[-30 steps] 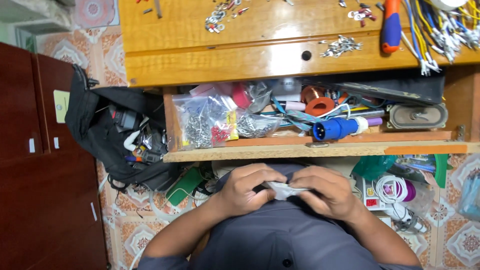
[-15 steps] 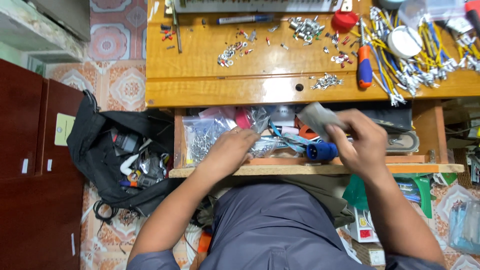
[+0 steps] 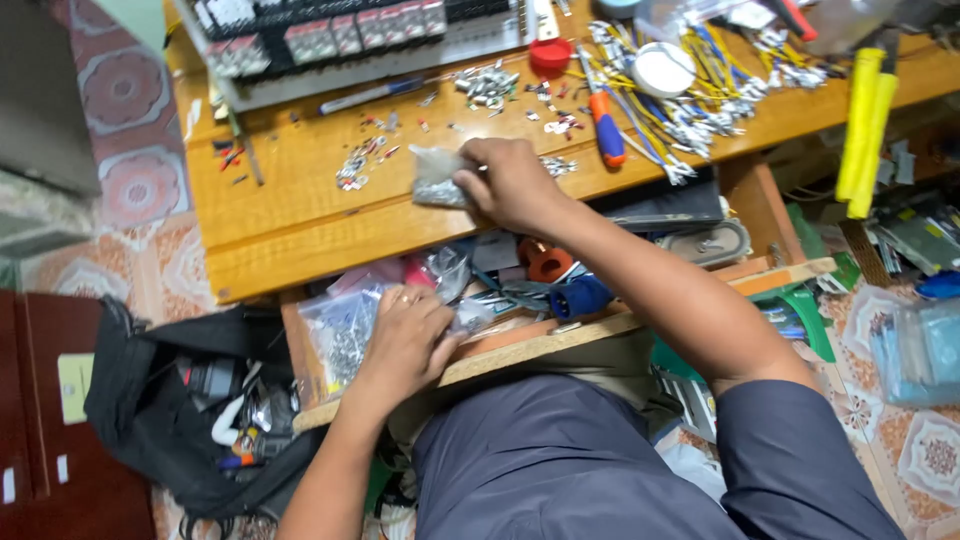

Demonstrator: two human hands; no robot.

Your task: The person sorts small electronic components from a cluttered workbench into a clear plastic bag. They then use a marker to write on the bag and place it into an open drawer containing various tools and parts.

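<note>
The right hand (image 3: 510,180) has left the lap and the drawer front and now reaches over the wooden counter (image 3: 290,215), fingers closed on a small clear bag of metal parts (image 3: 435,178) that lies on the counter top, beside scattered loose terminals (image 3: 360,165). Half a second ago that hand held something pale above the open drawer (image 3: 520,340); a second ago both hands worked together close to the body. The left hand (image 3: 405,335) has dropped into the drawer and rests, fingers curled, on a larger clear bag of small hardware (image 3: 340,335). So the work has moved from the lap to the counter and drawer, one bag under each hand.
</note>
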